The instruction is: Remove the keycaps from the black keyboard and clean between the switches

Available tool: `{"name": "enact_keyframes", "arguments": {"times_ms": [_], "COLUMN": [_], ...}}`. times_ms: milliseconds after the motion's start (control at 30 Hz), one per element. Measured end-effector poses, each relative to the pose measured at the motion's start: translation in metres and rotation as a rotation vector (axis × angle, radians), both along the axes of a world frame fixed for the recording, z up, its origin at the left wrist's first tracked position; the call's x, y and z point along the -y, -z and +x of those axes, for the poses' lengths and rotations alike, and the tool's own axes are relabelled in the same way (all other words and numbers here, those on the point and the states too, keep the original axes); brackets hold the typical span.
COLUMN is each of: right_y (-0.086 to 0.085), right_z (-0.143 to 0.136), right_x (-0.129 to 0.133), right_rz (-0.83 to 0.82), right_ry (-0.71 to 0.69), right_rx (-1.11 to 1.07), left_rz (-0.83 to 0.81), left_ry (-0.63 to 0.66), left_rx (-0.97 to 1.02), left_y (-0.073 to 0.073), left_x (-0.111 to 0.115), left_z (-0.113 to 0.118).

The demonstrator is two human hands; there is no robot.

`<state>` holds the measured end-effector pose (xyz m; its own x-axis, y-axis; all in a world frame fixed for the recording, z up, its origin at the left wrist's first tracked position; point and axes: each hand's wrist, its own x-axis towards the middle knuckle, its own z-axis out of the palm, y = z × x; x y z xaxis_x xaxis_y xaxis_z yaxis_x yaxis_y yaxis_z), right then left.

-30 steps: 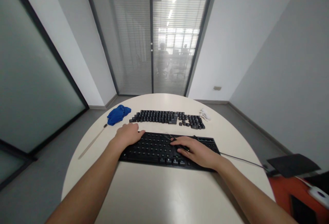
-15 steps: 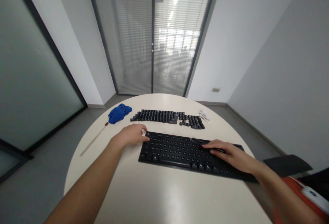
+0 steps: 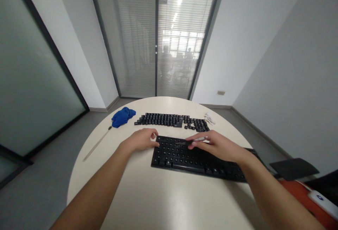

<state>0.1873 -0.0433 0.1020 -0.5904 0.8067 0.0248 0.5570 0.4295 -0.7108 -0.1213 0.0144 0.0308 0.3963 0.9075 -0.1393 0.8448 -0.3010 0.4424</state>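
Observation:
A black keyboard base [image 3: 190,166] without most of its keycaps lies on the round table; a few wide keys remain along its front row. My left hand [image 3: 141,140] grips the base's back left corner between thumb and fingers. Over the back middle of the base, my right hand [image 3: 215,145] pinches a thin tool [image 3: 201,139] with a pale handle. The tool's thin wire-like end reaches left over the key posts; whether it touches them I cannot tell. Behind the base, loose black keycaps [image 3: 161,119] sit in keyboard-like rows.
A blue cloth [image 3: 122,117] lies at the table's back left, with a thin long-handled brush [image 3: 97,142] in front of it. Small white items [image 3: 209,118] rest at the back right. Beyond the table's right edge are a black chair part [image 3: 293,168] and something orange.
The keyboard base has shifted right, my left hand with it. My right hand has moved left and back across the base, and the tool in it now shows more clearly.

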Motion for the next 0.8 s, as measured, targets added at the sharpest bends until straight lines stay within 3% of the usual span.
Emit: {"name": "enact_keyframes", "arguments": {"times_ms": [100,267,433,800], "right_y": [-0.003,0.028,0.058,0.070], "right_z": [-0.047,-0.091,-0.099,-0.103], "right_x": [-0.004,-0.005,0.002,0.010], "right_rz": [0.096,0.273,0.318,0.304], "right_ry": [-0.127,-0.036,-0.002,-0.168], "right_rx": [0.065,0.089,0.106,0.084], "left_rz": [0.000,-0.005,-0.010,-0.013], "left_ry": [0.020,0.023,0.017,0.018], "left_rx": [0.048,0.076,0.080,0.104], "left_y": [0.004,0.006,0.006,0.011], "left_x": [-0.003,-0.005,-0.005,-0.007], "left_z": [-0.003,-0.004,-0.004,-0.005]}}
